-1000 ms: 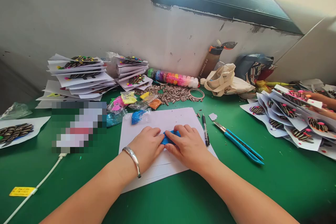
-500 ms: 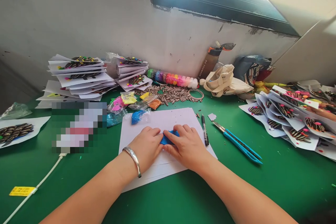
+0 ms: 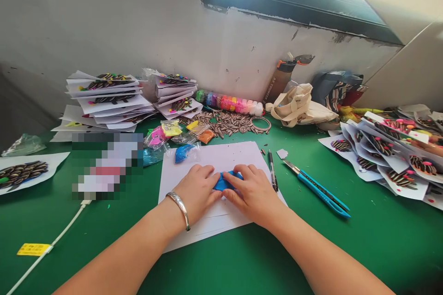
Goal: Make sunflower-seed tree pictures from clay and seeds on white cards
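Observation:
A flat lump of blue modelling clay [image 3: 227, 181] lies on a stack of white paper [image 3: 188, 234], partly covered by my fingers. From its left side my left hand [image 3: 196, 190], with a silver bangle at the wrist, grips the edge between thumb and fingers. My right hand [image 3: 255, 193] holds the opposite side, its index finger bent over the top and its thumb along the near edge. Beyond my left hand, at the paper's far edge, sits a small clear bag of blue clay [image 3: 184, 152]. A black pen [image 3: 272, 171] rests at the paper's right edge.
A blue utility knife [image 3: 316, 189] lies right with its blade out. Striped seeds [image 3: 226, 124] and bagged clay [image 3: 170, 128] are spread behind. Stacks of seed-decorated papers stand left [image 3: 107, 101] and right [image 3: 384, 152]. A white cable [image 3: 64, 238] crosses the left side.
The whole view has shifted slightly, so things sit a little further right. Both hands stay on the clay, and slightly more blue shows between the fingers.

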The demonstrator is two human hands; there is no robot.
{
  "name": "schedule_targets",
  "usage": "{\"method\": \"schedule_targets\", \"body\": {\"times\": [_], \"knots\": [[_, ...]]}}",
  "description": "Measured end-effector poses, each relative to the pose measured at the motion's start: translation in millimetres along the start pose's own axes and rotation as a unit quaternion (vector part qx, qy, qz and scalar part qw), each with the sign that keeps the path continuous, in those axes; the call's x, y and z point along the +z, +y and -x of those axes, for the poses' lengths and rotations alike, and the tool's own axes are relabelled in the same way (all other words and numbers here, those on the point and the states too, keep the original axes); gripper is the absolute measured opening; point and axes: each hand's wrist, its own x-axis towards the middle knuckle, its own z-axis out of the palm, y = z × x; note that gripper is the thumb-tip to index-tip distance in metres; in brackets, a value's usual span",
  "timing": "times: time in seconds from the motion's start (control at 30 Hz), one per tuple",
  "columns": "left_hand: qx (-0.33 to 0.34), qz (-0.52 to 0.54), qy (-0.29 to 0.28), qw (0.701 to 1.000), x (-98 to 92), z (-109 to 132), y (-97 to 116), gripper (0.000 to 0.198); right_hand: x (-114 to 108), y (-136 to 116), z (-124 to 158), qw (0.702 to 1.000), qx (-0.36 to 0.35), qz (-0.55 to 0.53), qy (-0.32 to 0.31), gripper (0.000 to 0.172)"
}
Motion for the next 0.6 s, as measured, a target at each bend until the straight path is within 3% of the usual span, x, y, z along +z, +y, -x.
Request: {"method": "schedule_targets", "body": {"times": [0.17, 0.37, 0.6], "knots": [[0.000, -0.010, -0.004, 1.000, -0.3, -1.1, 1.1, 0.027, 1.9, -0.5, -2.2, 1.000, 0.013, 0.002, 0.002, 0.039], [-0.006, 0.000, -0.019, 1.000, -5.1, -2.2, 3.1, 0.028, 3.3, 13.3, -2.9, 0.997, 0.014, -0.075, 0.034, 0.033], [-0.004, 0.001, -0.002, 1.000, -2.1, -1.3, 2.7, 0.027, 3.4, 8.1, -3.7, 0.999, 0.010, -0.013, 0.027, 0.030]]}}
